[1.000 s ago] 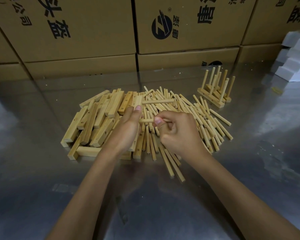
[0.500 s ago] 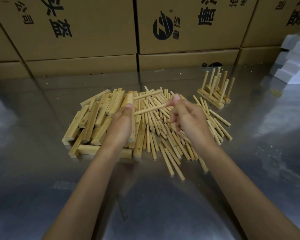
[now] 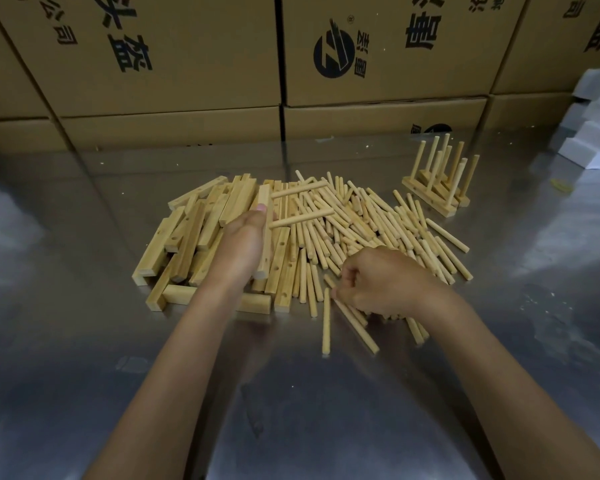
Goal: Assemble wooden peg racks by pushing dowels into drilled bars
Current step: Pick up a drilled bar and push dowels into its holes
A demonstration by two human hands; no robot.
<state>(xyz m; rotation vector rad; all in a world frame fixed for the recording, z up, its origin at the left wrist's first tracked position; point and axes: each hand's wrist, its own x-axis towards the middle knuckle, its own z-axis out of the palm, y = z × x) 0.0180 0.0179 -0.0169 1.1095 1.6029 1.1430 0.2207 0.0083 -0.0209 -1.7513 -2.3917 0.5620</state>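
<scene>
While cardboard boxes wall off the back, the steel worktop carries everything else; white foam blocks stacked far right; pile of drilled bars left of centre, heap of loose dowels touching it on the right; finished peg racks stand upright beyond the dowels, pegs up, just apart from the heap; left hand grips one bar on edge over the bar pile, one dowel sticking sideways out of it toward the right; right hand down on the near edge of the dowel heap, fingers curled in among the dowels; can't tell whether it has actually got one.
</scene>
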